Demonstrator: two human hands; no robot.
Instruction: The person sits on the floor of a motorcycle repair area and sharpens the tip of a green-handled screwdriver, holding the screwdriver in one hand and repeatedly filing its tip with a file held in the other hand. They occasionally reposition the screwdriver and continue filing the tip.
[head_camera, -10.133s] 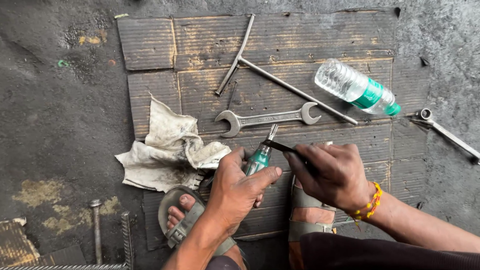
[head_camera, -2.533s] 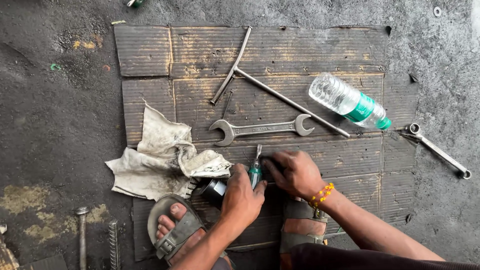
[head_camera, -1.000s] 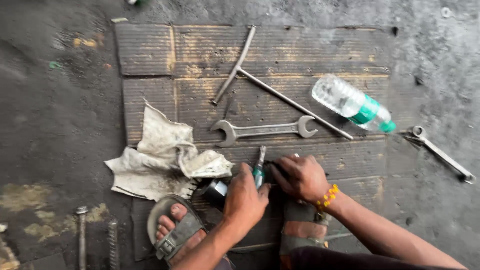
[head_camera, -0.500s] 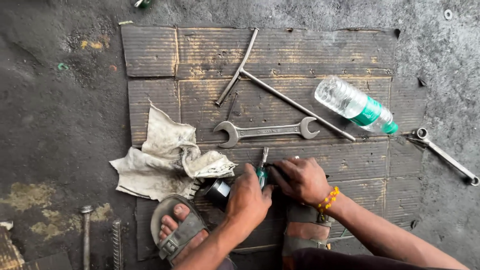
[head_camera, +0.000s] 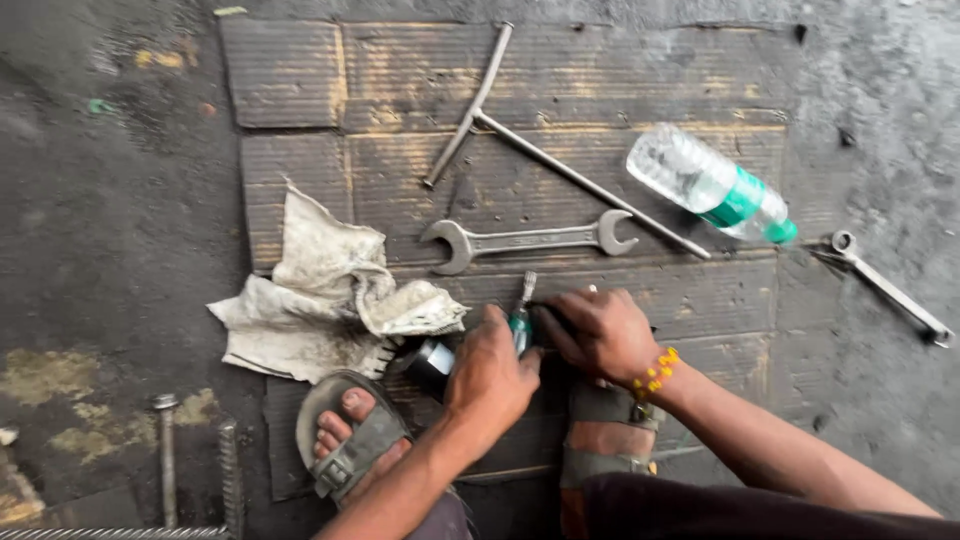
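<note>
Left hand (head_camera: 492, 370) clamps a small dark round part (head_camera: 432, 362), bracing it beside the sandalled foot (head_camera: 352, 440).
Right hand (head_camera: 598, 332), frame centre, grips the green-handled screwdriver (head_camera: 520, 318), tip slanting up. Dirty rag (head_camera: 320, 295) lies left; open-ended spanner (head_camera: 528, 240) above; clear bottle (head_camera: 712, 186), green label band and cap, upper right.

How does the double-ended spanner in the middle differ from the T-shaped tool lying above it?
The spanner is a flat bar with an open jaw at each end; the T-shaped tool is thin round rod with a crossbar. The spanner lies nearly level across the picture, while the T-shaped tool's long shaft runs slanting down to the right, past the spanner's right jaw. Both are grey metal, lie untouched on the cardboard mat, beyond both hands.
</note>
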